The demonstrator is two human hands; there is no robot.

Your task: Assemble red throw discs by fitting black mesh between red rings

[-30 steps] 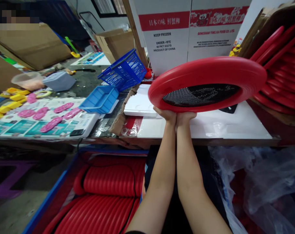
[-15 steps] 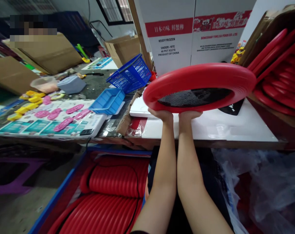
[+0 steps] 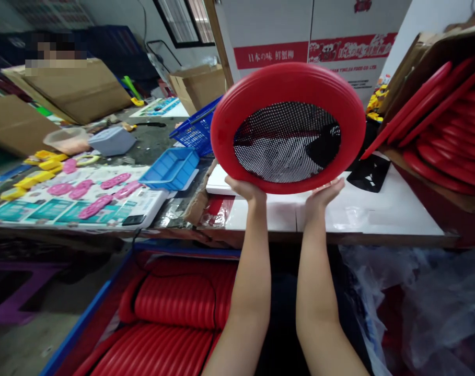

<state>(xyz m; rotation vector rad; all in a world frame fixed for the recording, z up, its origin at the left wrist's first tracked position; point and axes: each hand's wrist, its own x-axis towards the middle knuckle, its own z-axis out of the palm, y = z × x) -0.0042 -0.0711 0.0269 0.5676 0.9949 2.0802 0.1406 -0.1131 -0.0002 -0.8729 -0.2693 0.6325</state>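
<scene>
the red disc tilts at frame centre, its lower rim grasped by the left hand and right hand, fingers partly hidden. the 2 spaced grips probably steady it, mesh facing the wearer, above the table.

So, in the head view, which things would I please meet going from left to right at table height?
Yellow pieces → grey-blue block → light-blue tray → red-rimmed mesh disc → black card → stacked red discs.
</scene>
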